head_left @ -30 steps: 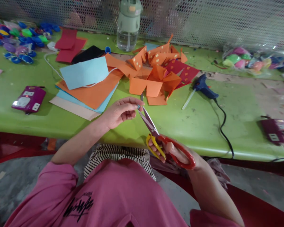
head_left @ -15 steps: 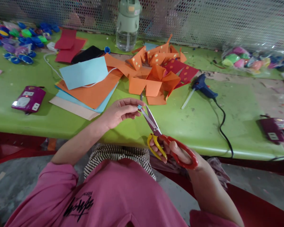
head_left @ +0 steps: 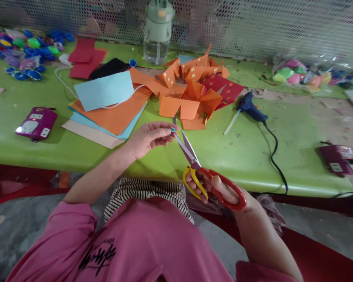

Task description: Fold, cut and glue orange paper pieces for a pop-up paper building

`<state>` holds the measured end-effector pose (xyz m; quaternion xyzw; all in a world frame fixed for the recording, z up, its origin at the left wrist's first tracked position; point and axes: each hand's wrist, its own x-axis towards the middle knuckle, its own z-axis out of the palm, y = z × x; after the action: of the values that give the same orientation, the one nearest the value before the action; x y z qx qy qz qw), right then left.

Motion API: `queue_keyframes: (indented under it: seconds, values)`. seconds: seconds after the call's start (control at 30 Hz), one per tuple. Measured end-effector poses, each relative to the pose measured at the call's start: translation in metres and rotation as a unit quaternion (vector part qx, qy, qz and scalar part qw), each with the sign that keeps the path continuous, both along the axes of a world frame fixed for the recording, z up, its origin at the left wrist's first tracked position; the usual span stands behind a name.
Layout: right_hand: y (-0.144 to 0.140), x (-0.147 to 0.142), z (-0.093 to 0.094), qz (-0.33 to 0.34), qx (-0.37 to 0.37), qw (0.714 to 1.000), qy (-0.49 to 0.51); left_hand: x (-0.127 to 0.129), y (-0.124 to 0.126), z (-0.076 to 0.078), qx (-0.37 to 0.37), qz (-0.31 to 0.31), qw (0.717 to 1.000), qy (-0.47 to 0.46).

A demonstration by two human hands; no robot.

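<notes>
Between thumb and fingertips, my left hand [head_left: 153, 138] pinches a tiny piece of blue paper [head_left: 173, 129]. My right hand [head_left: 213, 186] grips a pair of scissors [head_left: 194, 161] with one yellow and one red handle loop. Their blades are parted, and the tips point up toward the blue piece, close to my left fingertips. Just beyond both hands lie folded and cut orange paper pieces [head_left: 181, 106], some with small yellow squares on them. To the left rests a stack of coloured paper sheets [head_left: 111, 111] with a light blue sheet [head_left: 105, 91] on top.
A glue gun [head_left: 251, 107] lies right of the orange paper, its cord hanging over the table edge. Purple power sockets [head_left: 37, 123] sit at both sides. A water bottle [head_left: 157, 35] stands at the back, with small colourful plastic pieces [head_left: 26, 53] at the far left.
The tiny blue piece has turned slightly and shifted up a little in my left fingers. The scissors remain parted in almost the same place.
</notes>
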<state>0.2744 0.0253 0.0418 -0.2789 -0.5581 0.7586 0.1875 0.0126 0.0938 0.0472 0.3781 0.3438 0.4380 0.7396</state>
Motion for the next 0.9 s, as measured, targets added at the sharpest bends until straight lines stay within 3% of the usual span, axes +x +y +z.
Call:
queue_keyframes:
  seconds: [0.17, 0.5, 0.9]
  values:
    - [0.0011, 0.0004, -0.0037, -0.003, -0.031, 0.999, 0.011, -0.0003, -0.0006, -0.0010, -0.004, -0.001, 1.000, 0.011]
    - [0.0021, -0.0034, 0.0027, -0.011, -0.028, 0.999, 0.011, -0.0002, -0.0015, 0.0013, -0.006, 0.004, 1.000, 0.002]
    - [0.0029, -0.0010, -0.0030, -0.010, -0.036, 0.999, -0.001, 0.0008, -0.0001, -0.0007, -0.004, 0.013, 1.000, 0.010]
